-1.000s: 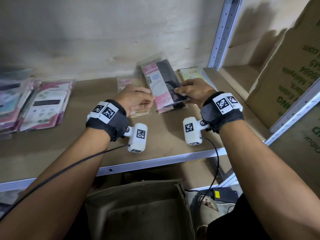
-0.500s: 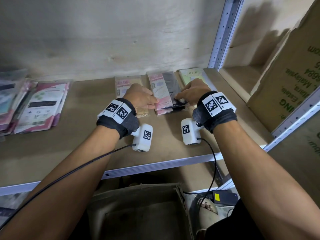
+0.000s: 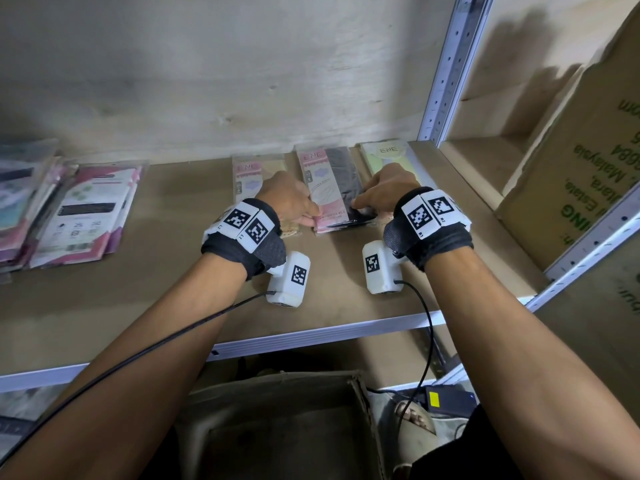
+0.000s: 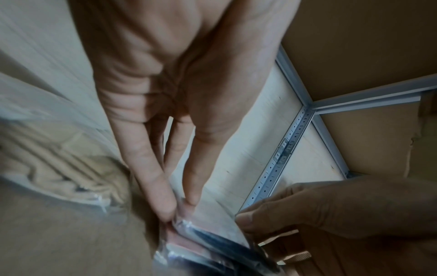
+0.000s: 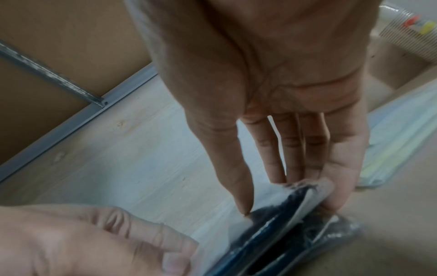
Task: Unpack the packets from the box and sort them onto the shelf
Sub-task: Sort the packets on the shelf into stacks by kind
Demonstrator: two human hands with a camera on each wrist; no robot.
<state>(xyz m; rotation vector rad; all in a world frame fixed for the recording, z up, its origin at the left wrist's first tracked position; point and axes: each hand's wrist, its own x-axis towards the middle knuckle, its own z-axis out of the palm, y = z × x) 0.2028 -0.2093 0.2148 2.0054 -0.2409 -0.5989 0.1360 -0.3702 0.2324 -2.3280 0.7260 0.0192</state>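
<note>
A: Where are the hands?

B: Both are on the shelf (image 3: 166,306), at the near end of the pink-and-black packet stack (image 3: 329,188). The left hand (image 3: 287,202) pinches the stack's near left corner between thumb and fingertips (image 4: 165,201). The right hand (image 3: 384,192) has its thumb on top and its fingers (image 5: 335,183) at the near right edge, gripping the top packet.

A: Is the stack down flat?

B: The lower packets lie on the board; from the right wrist view the top one is lifted slightly at the near edge, so there is a gap beneath it.

A: What is next to it?

B: A beige packet (image 3: 252,171) lies just to the left, partly under the left hand. A pale green packet (image 3: 391,157) lies just to the right, close to the metal upright (image 3: 446,74). Further left, well apart, sit piles of pink-and-white packets (image 3: 83,213).

A: And the box?

B: The open cardboard box (image 3: 277,427) stands below the shelf edge, near the person; what it holds I cannot tell.
</note>
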